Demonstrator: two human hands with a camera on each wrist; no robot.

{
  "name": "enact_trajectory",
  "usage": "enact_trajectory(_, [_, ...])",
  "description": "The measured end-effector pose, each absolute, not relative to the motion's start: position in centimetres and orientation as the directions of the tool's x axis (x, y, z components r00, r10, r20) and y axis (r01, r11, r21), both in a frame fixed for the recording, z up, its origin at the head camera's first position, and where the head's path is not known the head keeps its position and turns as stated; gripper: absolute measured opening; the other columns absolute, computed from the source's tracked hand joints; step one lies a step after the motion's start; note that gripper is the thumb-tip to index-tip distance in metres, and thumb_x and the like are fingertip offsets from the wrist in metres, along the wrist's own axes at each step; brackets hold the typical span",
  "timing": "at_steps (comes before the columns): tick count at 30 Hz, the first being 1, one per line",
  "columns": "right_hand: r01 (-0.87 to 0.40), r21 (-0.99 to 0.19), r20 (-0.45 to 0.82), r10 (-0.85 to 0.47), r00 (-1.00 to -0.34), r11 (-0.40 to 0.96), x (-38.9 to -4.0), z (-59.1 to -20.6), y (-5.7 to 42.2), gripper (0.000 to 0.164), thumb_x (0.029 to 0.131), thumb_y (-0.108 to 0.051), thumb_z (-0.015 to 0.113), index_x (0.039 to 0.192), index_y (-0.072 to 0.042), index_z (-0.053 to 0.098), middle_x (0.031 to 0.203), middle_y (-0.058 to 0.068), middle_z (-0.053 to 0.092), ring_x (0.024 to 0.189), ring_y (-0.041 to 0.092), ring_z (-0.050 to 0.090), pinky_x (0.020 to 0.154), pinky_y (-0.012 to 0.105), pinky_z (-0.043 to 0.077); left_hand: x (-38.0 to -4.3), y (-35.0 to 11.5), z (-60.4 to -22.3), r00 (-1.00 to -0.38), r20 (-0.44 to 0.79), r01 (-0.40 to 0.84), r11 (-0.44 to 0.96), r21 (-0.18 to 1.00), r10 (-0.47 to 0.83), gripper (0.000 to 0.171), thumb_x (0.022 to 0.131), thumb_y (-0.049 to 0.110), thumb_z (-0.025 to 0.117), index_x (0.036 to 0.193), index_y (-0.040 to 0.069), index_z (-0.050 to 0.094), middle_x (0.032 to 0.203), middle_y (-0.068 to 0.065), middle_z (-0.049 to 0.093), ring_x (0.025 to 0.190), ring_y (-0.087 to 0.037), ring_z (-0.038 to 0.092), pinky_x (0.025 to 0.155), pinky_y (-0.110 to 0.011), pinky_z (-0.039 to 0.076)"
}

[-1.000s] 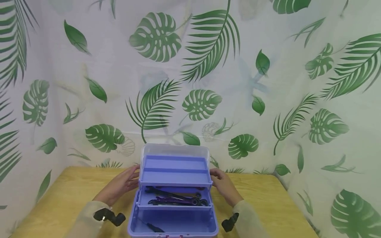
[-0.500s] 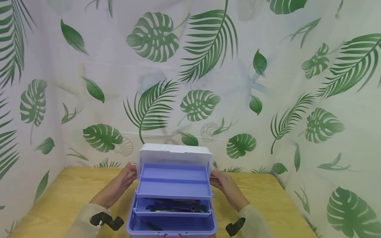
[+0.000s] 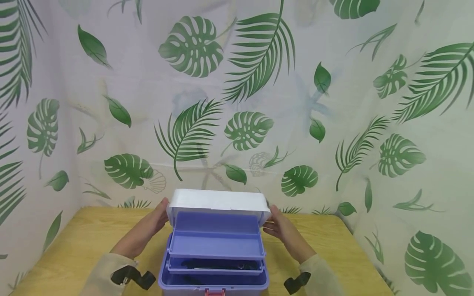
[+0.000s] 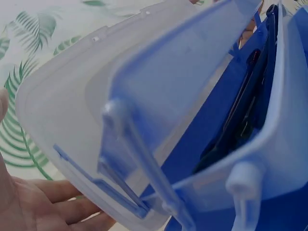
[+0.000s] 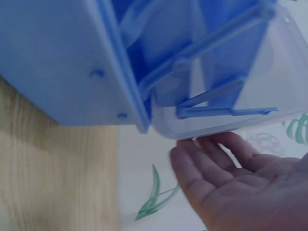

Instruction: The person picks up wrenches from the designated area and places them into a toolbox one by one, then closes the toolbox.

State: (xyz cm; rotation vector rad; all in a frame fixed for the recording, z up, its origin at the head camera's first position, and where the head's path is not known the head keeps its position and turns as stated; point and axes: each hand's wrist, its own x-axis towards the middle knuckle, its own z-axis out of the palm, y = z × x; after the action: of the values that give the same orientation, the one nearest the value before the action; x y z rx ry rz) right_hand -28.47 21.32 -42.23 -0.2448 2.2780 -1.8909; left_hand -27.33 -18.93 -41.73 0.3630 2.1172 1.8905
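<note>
A blue toolbox point(image 3: 214, 291) with a translucent white lid point(image 3: 218, 200) stands in the head view, its lid tilted part way down over stepped trays. My left hand point(image 3: 154, 222) is at the lid's left side; in the left wrist view its fingers point(image 4: 79, 209) lie extended against the outside of the lid. On the opposite side my right hand point(image 3: 284, 230) touches the lid, and in the right wrist view its fingers point(image 5: 207, 161) rest along the lid's outer edge. Dark wrenches point(image 3: 222, 264) lie in the middle tray point(image 3: 214, 271), mostly shaded. The upper tray point(image 3: 216, 244) shows a bare blue floor.
The toolbox stands on a wooden table point(image 3: 326, 255). Leaf-printed cloth point(image 3: 237, 102) hangs close behind and on both sides. A red latch point(image 3: 214, 292) sits on the box front. Hinged arms point(image 5: 207, 45) join the trays to the box and lid.
The lid has swung forward and down from its raised position, and both hands have moved with it. The trays have folded lower and inward, covering more of the wrenches and the bottom compartment.
</note>
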Motion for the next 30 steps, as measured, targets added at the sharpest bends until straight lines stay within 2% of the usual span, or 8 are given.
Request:
enact_trajectory(2, [-0.005, -0.985, -0.041, -0.267, -0.963, 0.172, -28.2, -41.9, 21.4, 0.080, 0.109, -0.060, 0.028, 0.155, 0.005, 0.035, 0.151, 0.031, 0.047, 0.140, 0.046, 0.047, 0.116, 0.053, 0.042, -26.5, -18.8, -41.5, -0.954, -0.074, -0.022, 0.178, 0.984, 0.292, 0.094, 0.105, 0.069, 0.018, 0.160, -0.006, 0.025, 0.165, -0.030, 0.021, 0.153, -0.051, 0.015, 0.120, -0.072, 0.001])
enact_trajectory(5, [0.005, -0.982, -0.064, -0.312, -0.948, 0.187, -27.8, -41.4, 21.8, 0.078, 0.110, -0.056, 0.030, 0.158, 0.005, 0.027, 0.156, 0.031, 0.040, 0.145, 0.045, 0.042, 0.120, 0.055, 0.035, -25.6, -18.7, -41.6, -0.968, -0.116, -0.054, 0.262, 0.963, 0.225, 0.087, 0.105, 0.067, 0.034, 0.160, 0.000, 0.033, 0.165, -0.025, 0.030, 0.153, -0.050, 0.021, 0.119, -0.075, 0.009])
enact_trajectory(9, [-0.014, -0.961, -0.074, -0.305, -0.950, 0.276, -27.1, -41.0, 22.2, 0.071, 0.110, -0.050, 0.040, 0.153, 0.006, 0.036, 0.147, 0.025, 0.050, 0.139, 0.036, 0.050, 0.120, 0.050, 0.036, -24.9, -18.6, -41.8, -0.967, -0.136, -0.057, 0.339, 0.939, 0.215, 0.084, 0.103, 0.061, 0.050, 0.161, 0.003, 0.032, 0.166, -0.023, 0.029, 0.152, -0.051, 0.020, 0.117, -0.076, 0.018])
enact_trajectory(12, [-0.029, -0.940, -0.074, -0.286, -0.955, 0.339, -26.7, -40.9, 22.4, 0.066, 0.108, -0.047, 0.048, 0.148, 0.006, 0.045, 0.138, 0.018, 0.059, 0.130, 0.028, 0.056, 0.119, 0.051, 0.038, -24.8, -18.5, -42.1, -0.966, -0.121, -0.038, 0.339, 0.940, 0.228, 0.081, 0.102, 0.058, 0.054, 0.162, 0.008, 0.033, 0.166, -0.020, 0.030, 0.153, -0.049, 0.022, 0.118, -0.074, 0.020])
enact_trajectory(15, [-0.034, -0.929, -0.080, -0.291, -0.953, 0.367, -26.4, -40.9, 22.6, 0.064, 0.106, -0.044, 0.055, 0.145, 0.006, 0.048, 0.134, 0.016, 0.061, 0.127, 0.027, 0.056, 0.118, 0.056, 0.037, -24.7, -18.4, -42.5, -0.966, -0.086, -0.003, 0.324, 0.946, 0.242, 0.076, 0.102, 0.054, 0.058, 0.162, 0.015, 0.035, 0.166, -0.016, 0.033, 0.152, -0.046, 0.026, 0.119, -0.072, 0.022])
enact_trajectory(24, [-0.069, -0.911, -0.059, -0.294, -0.954, 0.407, -26.2, -41.7, 23.4, 0.062, 0.099, -0.041, 0.068, 0.143, 0.000, 0.052, 0.139, 0.014, 0.061, 0.133, 0.030, 0.054, 0.115, 0.052, 0.042, -24.7, -18.1, -43.6, -0.961, 0.015, 0.115, 0.347, 0.931, 0.277, 0.077, 0.099, 0.043, 0.068, 0.163, 0.020, 0.033, 0.166, -0.011, 0.035, 0.151, -0.043, 0.032, 0.117, -0.069, 0.030])
enact_trajectory(30, [-0.106, -0.884, -0.042, -0.304, -0.952, 0.455, -26.6, -42.9, 24.1, 0.071, 0.092, -0.039, 0.079, 0.148, -0.004, 0.053, 0.147, 0.014, 0.059, 0.143, 0.038, 0.045, 0.119, 0.057, 0.035, -25.5, -18.1, -45.3, -0.948, 0.081, 0.190, 0.342, 0.920, 0.309, 0.084, 0.094, 0.039, 0.076, 0.163, 0.020, 0.033, 0.168, -0.005, 0.031, 0.154, -0.040, 0.028, 0.120, -0.065, 0.029])
